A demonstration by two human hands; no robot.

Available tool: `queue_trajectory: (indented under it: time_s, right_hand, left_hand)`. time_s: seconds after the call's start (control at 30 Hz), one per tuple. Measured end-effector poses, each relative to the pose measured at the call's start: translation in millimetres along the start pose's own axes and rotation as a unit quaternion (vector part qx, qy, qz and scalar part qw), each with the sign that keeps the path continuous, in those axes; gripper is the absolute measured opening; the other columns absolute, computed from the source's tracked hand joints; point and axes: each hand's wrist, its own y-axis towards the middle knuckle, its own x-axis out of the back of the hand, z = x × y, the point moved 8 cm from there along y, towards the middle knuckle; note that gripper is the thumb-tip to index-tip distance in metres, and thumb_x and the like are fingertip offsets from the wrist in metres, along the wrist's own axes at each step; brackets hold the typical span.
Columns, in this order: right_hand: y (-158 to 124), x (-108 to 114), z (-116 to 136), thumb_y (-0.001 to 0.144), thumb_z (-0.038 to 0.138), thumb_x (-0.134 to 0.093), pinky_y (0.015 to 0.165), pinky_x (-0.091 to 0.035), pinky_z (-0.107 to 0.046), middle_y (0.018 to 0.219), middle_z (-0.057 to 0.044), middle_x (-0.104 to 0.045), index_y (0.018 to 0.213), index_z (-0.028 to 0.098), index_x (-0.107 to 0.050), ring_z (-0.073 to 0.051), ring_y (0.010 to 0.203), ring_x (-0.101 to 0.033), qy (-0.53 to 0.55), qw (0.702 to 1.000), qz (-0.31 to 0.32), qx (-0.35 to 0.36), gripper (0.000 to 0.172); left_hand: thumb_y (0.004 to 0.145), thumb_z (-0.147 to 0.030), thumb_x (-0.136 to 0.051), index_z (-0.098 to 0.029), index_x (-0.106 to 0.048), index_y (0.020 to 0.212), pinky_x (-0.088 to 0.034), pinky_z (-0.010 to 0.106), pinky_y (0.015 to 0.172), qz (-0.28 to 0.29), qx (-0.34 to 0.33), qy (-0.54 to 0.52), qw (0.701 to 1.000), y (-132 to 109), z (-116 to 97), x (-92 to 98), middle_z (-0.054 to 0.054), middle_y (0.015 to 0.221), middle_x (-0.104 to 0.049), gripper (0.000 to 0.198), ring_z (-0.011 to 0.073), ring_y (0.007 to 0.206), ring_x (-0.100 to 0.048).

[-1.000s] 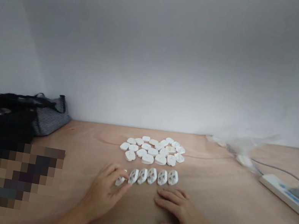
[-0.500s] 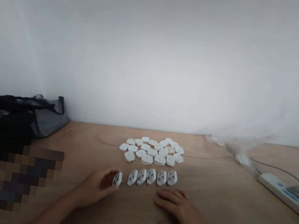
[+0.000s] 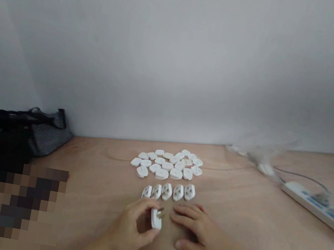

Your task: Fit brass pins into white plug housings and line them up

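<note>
Left hand clamped on white plug by its body, metal pins left clear; right hand flat on wood tabletop, fingers together, row of plugs ahead

The tabletop runs across the lower part of the frame, with a wall behind it. A cluster of plugs lies at its centre. A row of five plugs lies just in front of the cluster. Nearer still, the left hand holds a plug below the row, and the right hand rests on the tabletop beside it. A bag sits at the far left against the wall, a blurred patch in front of it. At the right lie a plastic bag and, nearer, a power strip, joined by a cable.
</note>
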Motion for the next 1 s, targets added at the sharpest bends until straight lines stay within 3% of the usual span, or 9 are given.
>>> queue_trajectory:
  time_s: [0.13,0.27,0.47,0.63,0.87,1.0]
  right_hand:
    - [-1,1,-2,0.078,0.044,-0.06,0.101,-0.031,-0.049,0.134,-0.013,-0.049,0.128,0.022,-0.051,-0.03,0.121,-0.046,0.001,1.0,-0.01,0.009,0.055]
    - [-1,0,-4,0.078,0.044,-0.06,0.102,-0.03,-0.048,0.133,-0.013,-0.05,0.127,0.021,-0.052,-0.029,0.121,-0.045,0.005,1.0,-0.018,0.014,0.054]
    - [-2,3,-4,0.077,0.04,-0.062,0.103,-0.029,-0.044,0.131,-0.01,-0.051,0.135,0.022,-0.04,-0.026,0.121,-0.046,0.03,0.999,-0.027,0.016,0.064]
    - [-2,7,2,0.078,0.034,-0.061,0.099,-0.034,-0.041,0.124,-0.008,-0.056,0.13,0.023,-0.044,-0.024,0.114,-0.051,0.045,0.998,-0.026,0.032,0.056]
    - [-4,6,4,0.078,0.032,-0.062,0.096,-0.036,-0.04,0.124,-0.008,-0.057,0.128,0.022,-0.046,-0.024,0.11,-0.052,0.03,0.998,-0.033,0.051,0.053]
    - [-4,6,3,0.078,0.032,-0.062,0.095,-0.037,-0.04,0.123,-0.008,-0.057,0.127,0.024,-0.049,-0.024,0.109,-0.052,0.024,0.997,-0.038,0.056,0.051]
  left_hand:
    - [0.069,-0.017,-0.064,-0.019,-0.056,0.099,-0.051,0.03,0.083,0.012,0.019,-0.05,0.999,6,5,-12.3,0.006,0.1,-0.065,0.031,0.0207,0.091,-0.063]
    - [0.067,-0.018,-0.066,-0.02,-0.057,0.1,-0.05,0.031,0.08,0.033,0.011,-0.031,0.999,9,-1,-16.0,0.004,0.095,-0.067,0.034,0.0212,0.087,-0.063]
    - [0.07,-0.018,-0.068,-0.021,-0.059,0.106,-0.046,0.033,0.089,0.039,-0.035,-0.025,0.998,12,-10,-15.1,0.005,0.105,-0.065,0.037,0.022,0.097,-0.06]
    - [0.072,-0.021,-0.07,-0.02,-0.061,0.096,-0.047,0.031,0.086,0.043,-0.058,-0.041,0.997,14,-11,-20.9,0.005,0.101,-0.064,0.026,0.0205,0.094,-0.06]
    - [0.075,-0.019,-0.066,-0.02,-0.057,0.103,-0.045,0.032,0.088,0.039,-0.054,-0.044,0.997,13,-11,-20.6,0.005,0.103,-0.062,0.029,0.0205,0.097,-0.058]
    - [0.078,-0.019,-0.064,-0.02,-0.06,0.095,-0.046,0.031,0.086,0.055,-0.067,-0.047,0.995,13,-14,-22.3,0.006,0.104,-0.061,0.018,0.0201,0.097,-0.058]
